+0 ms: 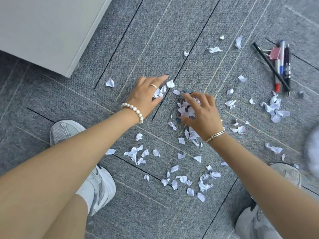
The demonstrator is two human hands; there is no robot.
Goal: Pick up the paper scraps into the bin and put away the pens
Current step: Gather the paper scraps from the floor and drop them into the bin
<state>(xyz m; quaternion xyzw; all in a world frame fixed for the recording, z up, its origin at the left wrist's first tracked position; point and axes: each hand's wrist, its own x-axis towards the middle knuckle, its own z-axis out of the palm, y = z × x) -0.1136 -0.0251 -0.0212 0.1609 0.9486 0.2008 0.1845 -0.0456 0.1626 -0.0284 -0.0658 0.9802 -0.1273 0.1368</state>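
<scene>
While both hands work low over the carpet [72, 87], the left hand [146, 94] curls around a few paper scraps [188, 183] and the right hand [200, 114] cups a bigger clump, so gathering seems underway. Next likely comes lifting these handfuls binward, though no bin shows. More scraps lie around and nearer the shoes; the pens [283, 66] rest well right, untouched.

Paper scraps [183, 180] lie scattered over the middle of the carpet [51, 94], between the two shoes [100, 183] at its near edge, with the pens [281, 66] and a binder clip [274, 52] bunched toward the far right corner — a cabinet [43, 28] fills the far left corner.
</scene>
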